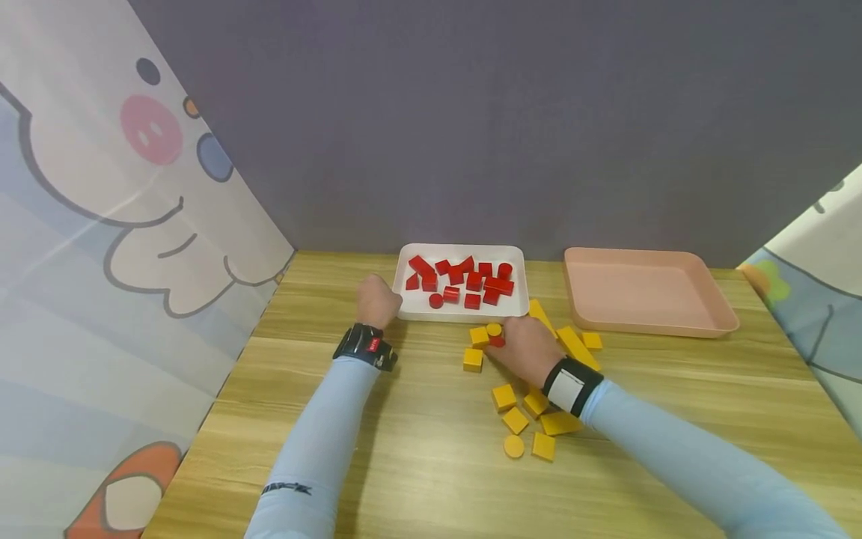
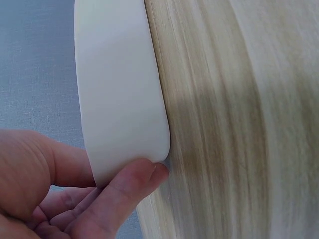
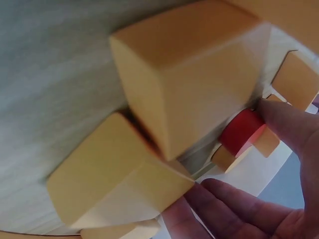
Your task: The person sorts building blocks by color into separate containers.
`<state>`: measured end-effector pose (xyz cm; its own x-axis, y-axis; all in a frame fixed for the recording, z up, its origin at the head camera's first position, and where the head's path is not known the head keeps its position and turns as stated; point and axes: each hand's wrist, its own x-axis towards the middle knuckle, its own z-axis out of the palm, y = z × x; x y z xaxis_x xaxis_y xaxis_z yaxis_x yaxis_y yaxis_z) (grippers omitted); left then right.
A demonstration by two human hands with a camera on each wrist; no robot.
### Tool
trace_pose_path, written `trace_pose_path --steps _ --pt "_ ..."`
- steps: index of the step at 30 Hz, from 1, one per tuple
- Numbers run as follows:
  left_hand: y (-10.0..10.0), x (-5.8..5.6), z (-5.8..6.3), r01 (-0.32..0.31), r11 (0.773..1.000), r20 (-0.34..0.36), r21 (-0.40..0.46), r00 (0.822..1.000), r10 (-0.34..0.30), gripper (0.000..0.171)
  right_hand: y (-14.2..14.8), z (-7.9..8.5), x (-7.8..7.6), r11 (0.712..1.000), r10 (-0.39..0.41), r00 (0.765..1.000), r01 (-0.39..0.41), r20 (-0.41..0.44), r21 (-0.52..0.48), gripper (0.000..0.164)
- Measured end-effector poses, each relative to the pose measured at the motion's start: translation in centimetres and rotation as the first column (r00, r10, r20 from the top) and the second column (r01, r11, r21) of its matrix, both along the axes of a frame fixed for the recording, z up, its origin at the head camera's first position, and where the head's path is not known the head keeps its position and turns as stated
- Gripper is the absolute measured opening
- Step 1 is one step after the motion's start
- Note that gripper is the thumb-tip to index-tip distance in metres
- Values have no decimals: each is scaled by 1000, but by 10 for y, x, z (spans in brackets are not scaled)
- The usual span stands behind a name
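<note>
My left hand [image 1: 378, 301] pinches the left end of a white tray [image 1: 465, 317]; in the left wrist view, thumb and fingers [image 2: 119, 194] hold its corner. Several red blocks [image 1: 474, 281] lie inside that tray. In front of it, my right hand [image 1: 532, 349] is low among yellow blocks. Its thumb [image 3: 286, 122] is against a red cylinder [image 3: 242, 132] in the right wrist view, while the other fingers [image 3: 234, 206] stand apart from the cylinder, beside a large yellow block [image 3: 119, 174]. Small yellow blocks [image 1: 473, 360] sit near the fingertips.
A pink tray [image 1: 649, 329] with nothing inside stands at the back right. More yellow blocks [image 1: 515, 421] are scattered nearer to me, and long ones [image 1: 578, 348] lie beyond the right hand. A grey panel [image 1: 471, 127] borders the wooden table [image 1: 417, 464] at the back.
</note>
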<state>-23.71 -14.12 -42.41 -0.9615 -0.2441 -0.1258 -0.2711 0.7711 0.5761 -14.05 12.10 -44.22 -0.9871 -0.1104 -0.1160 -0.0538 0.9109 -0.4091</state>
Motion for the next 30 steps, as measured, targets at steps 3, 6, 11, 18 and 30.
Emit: trace_pose_path --steps 3,6,11,18,30 --pt "1 1 2 9 1000 -23 -7 1000 -9 10 2 0 -1 1000 -4 1000 4 15 -11 69" --pt "2 2 4 20 1000 -64 -24 998 -22 11 4 2 -2 1000 -1 1000 1 26 -22 66" --pt "3 3 4 30 999 -84 -33 996 -33 11 8 3 -4 999 16 999 -15 31 -28 49" --pt "2 2 2 28 1000 -60 -14 998 -29 10 11 0 -4 998 46 997 -44 57 -37 41" --pt "1 5 2 24 1000 -58 -19 998 -25 10 16 12 0 989 77 985 -56 154 -135 37"
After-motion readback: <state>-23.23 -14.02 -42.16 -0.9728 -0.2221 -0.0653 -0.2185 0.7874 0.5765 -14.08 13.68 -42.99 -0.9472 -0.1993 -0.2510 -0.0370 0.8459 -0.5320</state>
